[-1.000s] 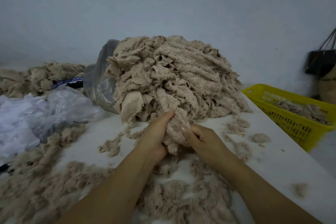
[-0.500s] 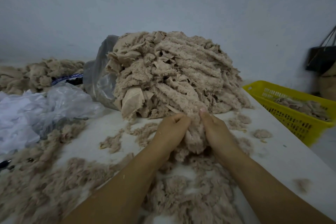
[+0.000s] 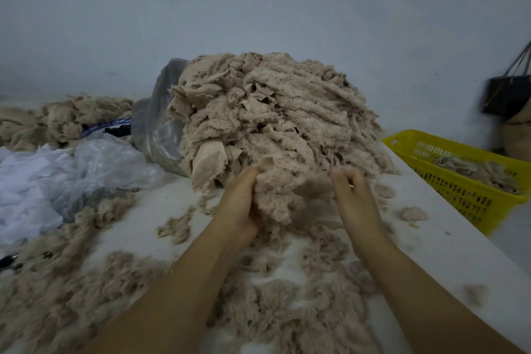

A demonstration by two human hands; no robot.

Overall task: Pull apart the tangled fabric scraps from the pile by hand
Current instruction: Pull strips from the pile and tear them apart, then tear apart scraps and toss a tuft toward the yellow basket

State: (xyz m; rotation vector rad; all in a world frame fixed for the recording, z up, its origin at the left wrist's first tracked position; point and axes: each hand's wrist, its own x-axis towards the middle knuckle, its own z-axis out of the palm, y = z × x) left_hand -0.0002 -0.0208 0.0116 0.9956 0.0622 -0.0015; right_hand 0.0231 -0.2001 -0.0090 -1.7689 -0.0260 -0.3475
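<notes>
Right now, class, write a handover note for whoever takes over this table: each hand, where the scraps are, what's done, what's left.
Left hand grips a fuzzy clump at the near edge of the pile.
Right hand is blurred beside it, fingers curled; whether it holds fibres is unclear.
The pile sits on the white table.
Done: pulled-apart scraps lie in front, more in the yellow basket.
Left: most of the pile is tangled.
</notes>
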